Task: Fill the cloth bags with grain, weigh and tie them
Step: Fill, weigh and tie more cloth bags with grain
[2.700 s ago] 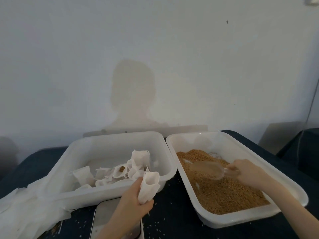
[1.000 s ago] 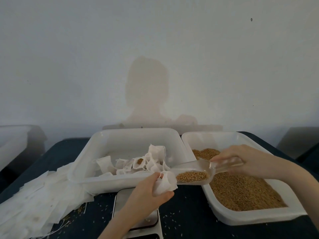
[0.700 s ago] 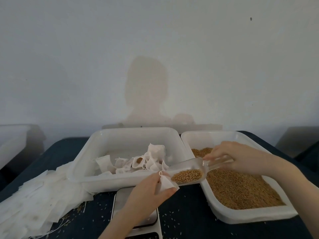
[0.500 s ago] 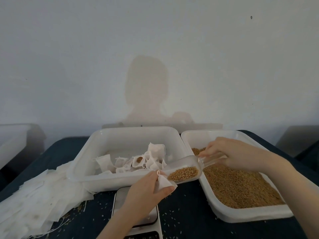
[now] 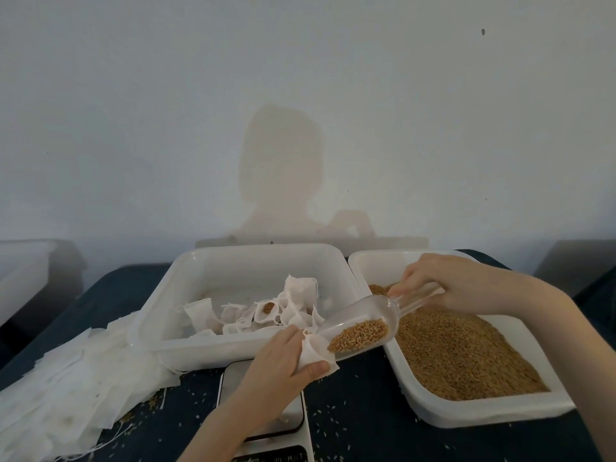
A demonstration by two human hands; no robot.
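Cloth bag (image 5: 315,355) pinched in my left hand (image 5: 283,358), thumb under, fingers on top, mouth facing right, held above the scale (image 5: 266,425) at the desk's near edge. Right hand (image 5: 460,281) fingers pinch the clear scoop (image 5: 363,323) handle; scoop tilted down-left, lip touching the bag mouth, grain (image 5: 360,335) sitting in its bowl. Right tub (image 5: 483,415) holds loose grain, left tub (image 5: 160,315) holds more bags. Flat empty bags (image 5: 66,388) piled at the desk's left edge. Stray grains on the dark desk (image 5: 360,428).
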